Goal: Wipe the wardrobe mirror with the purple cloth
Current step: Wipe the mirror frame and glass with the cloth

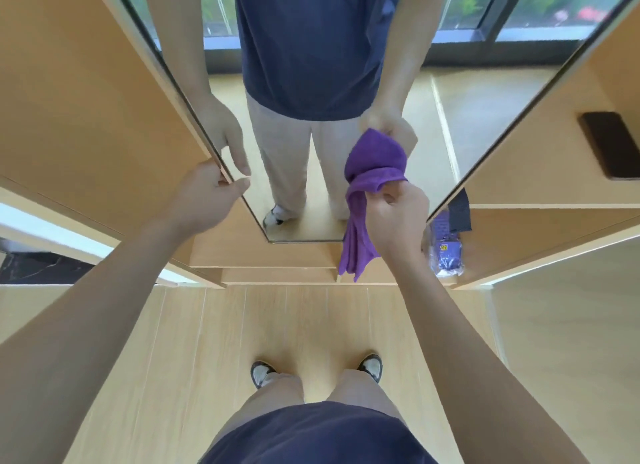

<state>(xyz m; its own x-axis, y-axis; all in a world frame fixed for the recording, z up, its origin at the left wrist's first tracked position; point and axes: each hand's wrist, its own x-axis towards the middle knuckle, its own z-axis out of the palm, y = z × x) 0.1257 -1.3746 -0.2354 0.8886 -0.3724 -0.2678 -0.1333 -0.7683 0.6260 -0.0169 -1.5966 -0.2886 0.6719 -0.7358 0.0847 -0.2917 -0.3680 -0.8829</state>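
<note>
The tall wardrobe mirror (pixel 460 92) fills the middle of the head view and reflects my body, both hands and the window behind me. My right hand (pixel 398 217) grips the purple cloth (pixel 360 200) in a bunch against the lower right part of the glass; its loose end hangs down past the mirror's bottom edge. My left hand (pixel 211 193) holds the mirror's left frame edge, thumb and fingers curled round it.
Light wooden wardrobe panels flank the mirror on both sides. A dark phone (pixel 609 144) lies on a shelf at the right. A plastic packet with purple contents (pixel 446 248) sits on the lower right ledge. My feet stand on a pale wooden floor (pixel 311 325).
</note>
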